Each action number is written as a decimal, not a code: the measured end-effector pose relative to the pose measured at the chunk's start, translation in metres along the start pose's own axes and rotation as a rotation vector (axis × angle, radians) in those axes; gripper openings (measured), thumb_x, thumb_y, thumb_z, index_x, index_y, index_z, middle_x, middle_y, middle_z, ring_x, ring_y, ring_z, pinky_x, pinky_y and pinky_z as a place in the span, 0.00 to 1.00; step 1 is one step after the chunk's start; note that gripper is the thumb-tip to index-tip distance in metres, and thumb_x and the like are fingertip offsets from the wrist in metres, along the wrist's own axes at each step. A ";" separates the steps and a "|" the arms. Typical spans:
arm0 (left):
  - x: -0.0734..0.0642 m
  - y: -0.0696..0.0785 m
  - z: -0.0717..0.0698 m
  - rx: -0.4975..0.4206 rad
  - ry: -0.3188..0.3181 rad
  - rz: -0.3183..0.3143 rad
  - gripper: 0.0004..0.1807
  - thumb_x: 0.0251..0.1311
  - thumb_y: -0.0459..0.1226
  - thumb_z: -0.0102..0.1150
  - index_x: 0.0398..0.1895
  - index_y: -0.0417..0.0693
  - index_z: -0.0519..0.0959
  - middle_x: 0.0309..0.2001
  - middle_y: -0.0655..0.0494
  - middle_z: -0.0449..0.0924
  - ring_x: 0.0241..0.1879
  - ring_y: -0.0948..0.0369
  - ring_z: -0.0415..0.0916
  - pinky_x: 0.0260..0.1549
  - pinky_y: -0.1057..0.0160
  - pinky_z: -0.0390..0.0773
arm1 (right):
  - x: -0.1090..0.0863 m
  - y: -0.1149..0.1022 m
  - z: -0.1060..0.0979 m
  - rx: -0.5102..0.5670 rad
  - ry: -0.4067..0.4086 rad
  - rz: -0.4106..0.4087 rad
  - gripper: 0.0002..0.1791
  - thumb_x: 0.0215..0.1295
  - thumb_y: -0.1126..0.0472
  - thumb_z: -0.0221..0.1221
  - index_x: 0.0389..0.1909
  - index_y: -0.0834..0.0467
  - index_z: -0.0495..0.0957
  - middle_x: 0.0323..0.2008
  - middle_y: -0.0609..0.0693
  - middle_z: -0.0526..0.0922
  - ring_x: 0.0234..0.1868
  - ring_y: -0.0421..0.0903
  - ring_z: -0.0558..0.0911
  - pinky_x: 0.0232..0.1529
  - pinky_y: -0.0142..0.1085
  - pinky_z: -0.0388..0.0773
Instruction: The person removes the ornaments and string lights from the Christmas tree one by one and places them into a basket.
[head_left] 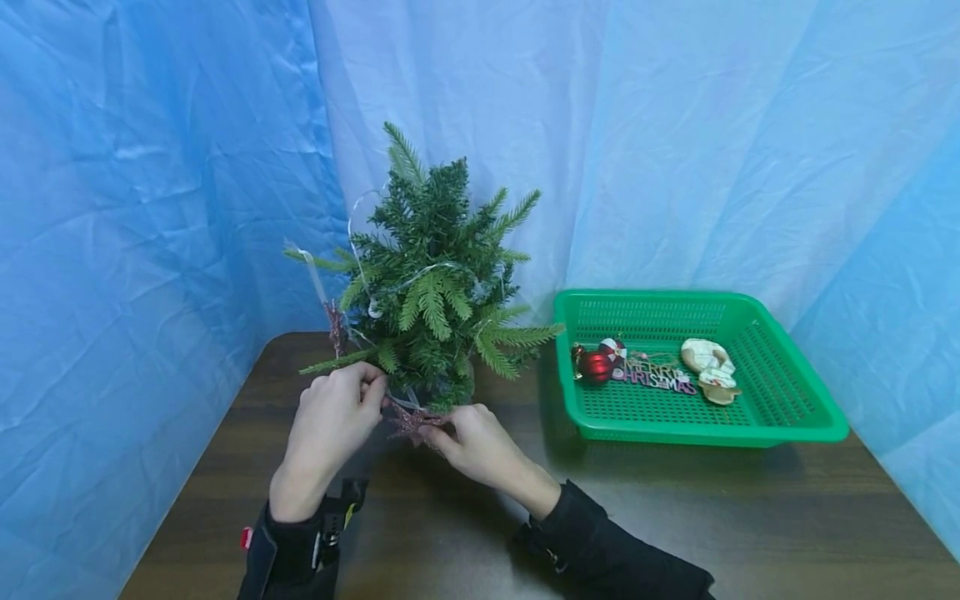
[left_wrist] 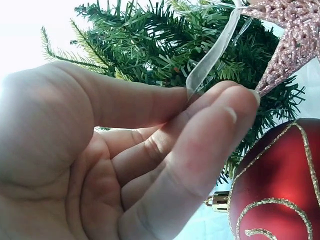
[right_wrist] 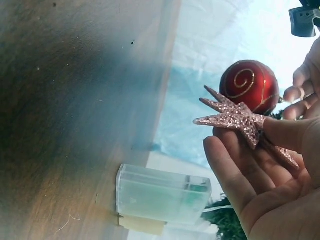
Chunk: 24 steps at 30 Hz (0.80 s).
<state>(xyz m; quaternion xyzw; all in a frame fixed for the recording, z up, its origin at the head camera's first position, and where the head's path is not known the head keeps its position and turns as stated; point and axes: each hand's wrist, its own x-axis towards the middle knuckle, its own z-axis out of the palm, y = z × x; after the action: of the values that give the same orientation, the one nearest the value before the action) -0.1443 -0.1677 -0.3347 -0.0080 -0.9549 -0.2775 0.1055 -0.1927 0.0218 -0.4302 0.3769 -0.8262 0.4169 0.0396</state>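
Note:
A small green Christmas tree [head_left: 442, 250] stands on the table, and both hands are at its lower front branches. My left hand [head_left: 330, 421] pinches a sheer white ribbon [left_wrist: 214, 54] between thumb and fingers. My right hand [head_left: 483, 446] holds a pink glitter star [right_wrist: 232, 120], with the thumb over it and fingers beneath. In the left wrist view, the ribbon runs up to the star's tip. Close beside the star is a red bauble [right_wrist: 249, 86] with gold glitter swirls; it is hidden in the head view. Another pink glitter ornament [head_left: 335, 327] hangs at the tree's left.
To the right sits a green plastic basket [head_left: 675, 432] holding red baubles [head_left: 597, 367], a Merry Christmas sign [head_left: 654, 377] and a white ornament [head_left: 707, 357]. A wire of lights [head_left: 352, 225] winds around the tree. A clear box [right_wrist: 162, 192] shows near the tree. Blue curtains [head_left: 675, 150] hang behind.

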 end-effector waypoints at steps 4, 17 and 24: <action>0.001 -0.001 0.001 0.015 0.000 0.004 0.12 0.74 0.35 0.52 0.42 0.39 0.84 0.28 0.55 0.84 0.16 0.61 0.70 0.18 0.60 0.66 | 0.000 0.001 0.000 -0.017 -0.004 -0.005 0.09 0.73 0.58 0.62 0.35 0.54 0.88 0.25 0.40 0.84 0.20 0.31 0.69 0.25 0.26 0.66; 0.003 -0.006 0.005 0.060 0.050 0.026 0.11 0.71 0.33 0.53 0.40 0.38 0.86 0.19 0.56 0.77 0.14 0.61 0.66 0.15 0.61 0.63 | 0.000 0.001 0.000 -0.060 -0.008 -0.006 0.09 0.72 0.58 0.63 0.32 0.54 0.88 0.18 0.40 0.76 0.17 0.32 0.65 0.23 0.27 0.63; -0.001 -0.004 0.002 0.075 0.024 0.016 0.11 0.70 0.36 0.57 0.42 0.39 0.86 0.18 0.57 0.74 0.12 0.60 0.65 0.13 0.62 0.62 | 0.000 0.000 -0.003 -0.040 -0.039 0.013 0.09 0.72 0.57 0.62 0.34 0.54 0.88 0.23 0.41 0.83 0.17 0.31 0.66 0.22 0.26 0.64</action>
<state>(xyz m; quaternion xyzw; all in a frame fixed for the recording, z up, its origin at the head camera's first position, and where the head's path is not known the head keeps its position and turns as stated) -0.1439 -0.1696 -0.3383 -0.0086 -0.9632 -0.2407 0.1194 -0.1936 0.0243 -0.4287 0.3789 -0.8374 0.3930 0.0285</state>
